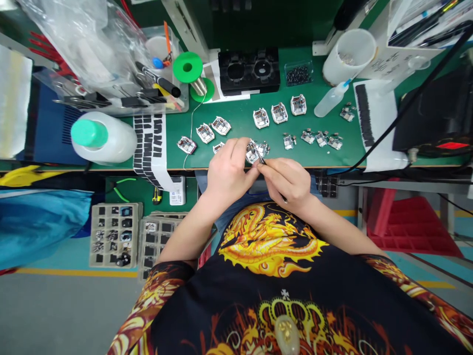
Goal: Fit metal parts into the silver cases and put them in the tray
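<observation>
My left hand point(228, 172) pinches a small silver metal part point(253, 154) at the near edge of the green bench mat point(244, 129). My right hand point(287, 181) grips a thin dark tool point(261, 159), its tip touching that part. Several similar silver parts lie in a curved row beyond my hands, from one at the left point(186, 145) to one further back point(298, 104). Smaller metal pieces point(321, 138) lie to the right of the hands.
A white bottle with a green cap point(103, 137) lies at left beside sheets of black strips point(148, 144). A green solder spool point(188, 68), black fixture point(249, 72), squeeze bottle point(330, 99) and white cup point(347, 55) stand behind. Compartment trays point(114, 234) sit below the bench.
</observation>
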A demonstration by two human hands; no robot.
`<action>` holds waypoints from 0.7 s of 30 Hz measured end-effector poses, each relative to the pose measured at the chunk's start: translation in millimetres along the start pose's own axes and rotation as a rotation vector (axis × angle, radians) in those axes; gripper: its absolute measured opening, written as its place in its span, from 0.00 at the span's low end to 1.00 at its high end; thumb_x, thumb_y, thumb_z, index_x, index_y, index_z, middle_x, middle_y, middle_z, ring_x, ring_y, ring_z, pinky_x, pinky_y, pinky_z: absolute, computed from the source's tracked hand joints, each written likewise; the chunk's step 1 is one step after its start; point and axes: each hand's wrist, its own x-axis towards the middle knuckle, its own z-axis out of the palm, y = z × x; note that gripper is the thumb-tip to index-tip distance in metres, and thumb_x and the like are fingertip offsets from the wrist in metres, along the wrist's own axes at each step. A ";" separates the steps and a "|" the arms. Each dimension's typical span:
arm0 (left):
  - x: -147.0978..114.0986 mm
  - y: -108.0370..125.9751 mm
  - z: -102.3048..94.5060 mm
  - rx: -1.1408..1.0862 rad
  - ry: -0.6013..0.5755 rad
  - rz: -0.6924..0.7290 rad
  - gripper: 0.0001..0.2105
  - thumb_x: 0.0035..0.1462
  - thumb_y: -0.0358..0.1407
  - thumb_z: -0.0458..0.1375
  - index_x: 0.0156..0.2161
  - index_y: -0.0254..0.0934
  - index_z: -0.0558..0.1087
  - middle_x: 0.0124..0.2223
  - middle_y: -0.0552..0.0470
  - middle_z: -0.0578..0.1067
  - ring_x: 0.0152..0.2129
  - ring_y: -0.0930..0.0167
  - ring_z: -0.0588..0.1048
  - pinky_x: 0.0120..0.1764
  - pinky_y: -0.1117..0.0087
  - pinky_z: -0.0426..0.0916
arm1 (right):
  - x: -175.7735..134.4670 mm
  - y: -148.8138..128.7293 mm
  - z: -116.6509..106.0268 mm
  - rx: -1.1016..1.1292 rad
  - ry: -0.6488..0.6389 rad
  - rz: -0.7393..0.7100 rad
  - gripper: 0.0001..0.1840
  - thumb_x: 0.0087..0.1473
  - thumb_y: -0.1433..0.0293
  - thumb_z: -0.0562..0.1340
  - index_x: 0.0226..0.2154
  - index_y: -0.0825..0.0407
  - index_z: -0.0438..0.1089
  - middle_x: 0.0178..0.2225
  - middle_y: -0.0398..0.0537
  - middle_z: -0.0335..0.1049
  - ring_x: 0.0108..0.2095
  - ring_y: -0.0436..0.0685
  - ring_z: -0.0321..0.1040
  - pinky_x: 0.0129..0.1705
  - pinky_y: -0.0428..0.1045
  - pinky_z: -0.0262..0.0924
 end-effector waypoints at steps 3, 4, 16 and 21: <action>4.8 -6.2 3.5 0.014 0.043 0.003 0.17 0.68 0.35 0.62 0.60 0.37 0.72 0.52 0.40 0.79 0.49 0.57 0.80 0.53 0.55 0.76 | 1.8 -2.0 -2.8 0.066 0.024 0.050 0.21 0.65 0.78 0.65 0.59 0.52 0.75 0.49 0.56 0.84 0.47 0.61 0.82 0.49 0.58 0.80; 8.5 -10.0 4.9 0.008 0.059 -0.003 0.17 0.68 0.36 0.62 0.60 0.38 0.72 0.52 0.40 0.79 0.50 0.57 0.79 0.54 0.54 0.76 | 2.0 -2.0 -4.0 0.094 0.032 0.082 0.21 0.66 0.78 0.65 0.59 0.52 0.76 0.49 0.56 0.84 0.47 0.61 0.82 0.49 0.58 0.80; 71.6 -71.2 32.6 -0.032 0.107 -0.005 0.20 0.62 0.48 0.67 0.54 0.42 0.75 0.55 0.38 0.72 0.61 0.44 0.69 0.65 0.35 0.66 | -1.6 10.0 -16.0 0.119 0.064 0.226 0.17 0.67 0.76 0.65 0.55 0.47 0.79 0.46 0.53 0.85 0.46 0.60 0.83 0.49 0.57 0.78; 86.2 -59.8 24.5 -0.042 0.087 0.045 0.24 0.60 0.48 0.69 0.59 0.46 0.74 0.59 0.39 0.71 0.62 0.45 0.68 0.66 0.36 0.66 | -3.4 15.2 -16.9 0.124 0.055 0.267 0.16 0.68 0.74 0.63 0.54 0.47 0.80 0.47 0.51 0.85 0.45 0.60 0.83 0.49 0.58 0.79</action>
